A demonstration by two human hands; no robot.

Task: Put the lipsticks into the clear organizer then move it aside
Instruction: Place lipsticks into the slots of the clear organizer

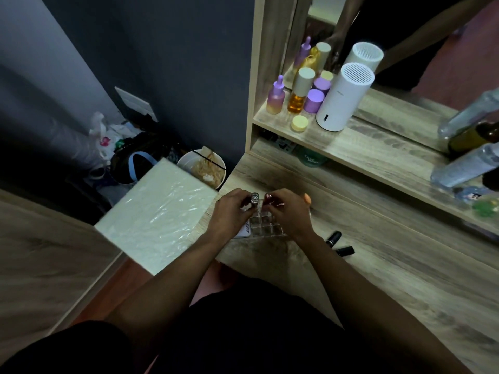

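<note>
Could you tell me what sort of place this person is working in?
Probably a bedroom dressing table: a mirror behind a wooden shelf of cosmetic bottles, with black lipsticks on the wooden table.

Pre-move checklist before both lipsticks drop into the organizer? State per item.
1. Left hand grips silver lipstick: ok.
2. Right hand grips red lipstick: ok.
3. Both lipsticks over the organizer, at its far edge: ok.
4. Near cells free: ok, they look empty. Cells under the lipsticks: cannot tell, hands cover them.
5. All lipsticks gathered: not ok, two black lipsticks lie on the desk right of the organizer.
6. Organizer sits flat: cannot tell, its left edge meets a white card.
</note>
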